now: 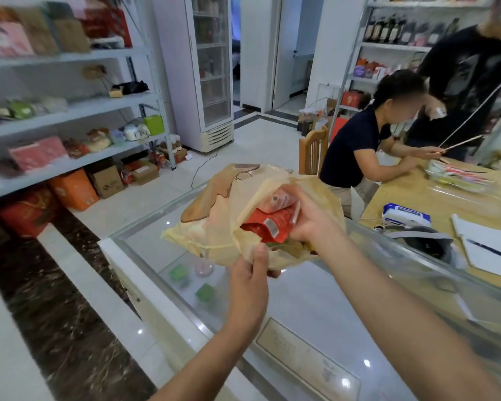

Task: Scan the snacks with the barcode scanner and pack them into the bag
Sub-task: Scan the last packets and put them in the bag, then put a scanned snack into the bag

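A beige plastic bag [223,209] with a brown print is held up above the glass counter [301,299]. My left hand [249,273] pinches the bag's lower rim and holds the mouth wide. My right hand [310,218] is inside the mouth, gripping a red snack packet [268,224] with a barcode label. A pink packet [278,199] lies just above the red one inside the bag. More snacks show dimly at the bag's bottom. No barcode scanner can be made out.
A dark device with a grey strap [425,241], a wipes pack [405,215] and a notepad with pen [489,250] lie on the wooden table at right. A seated person [368,146] and a standing person [469,79] are beyond. Stocked shelves [70,111] line the left.
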